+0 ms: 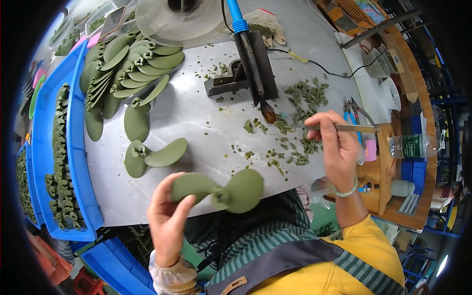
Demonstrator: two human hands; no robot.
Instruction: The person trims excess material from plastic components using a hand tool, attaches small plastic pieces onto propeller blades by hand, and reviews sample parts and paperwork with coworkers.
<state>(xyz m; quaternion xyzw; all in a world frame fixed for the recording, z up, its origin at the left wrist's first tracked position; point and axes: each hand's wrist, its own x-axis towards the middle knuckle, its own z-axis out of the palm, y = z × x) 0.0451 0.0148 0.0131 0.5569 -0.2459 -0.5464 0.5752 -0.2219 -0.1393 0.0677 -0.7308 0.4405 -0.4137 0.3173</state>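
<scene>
I had L hand fingers pinched on one blade of green propeller, R hand gripping tweezers; looked light, stiff plastic, best held near hub.

Bright even overhead light, soft shadows, fisheye bending, dark vignette corners.

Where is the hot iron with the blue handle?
In the head view the soldering iron rests on its dark stand at the top middle of the grey table, its tip pointing down toward the green scraps, just left of the right hand.
</scene>
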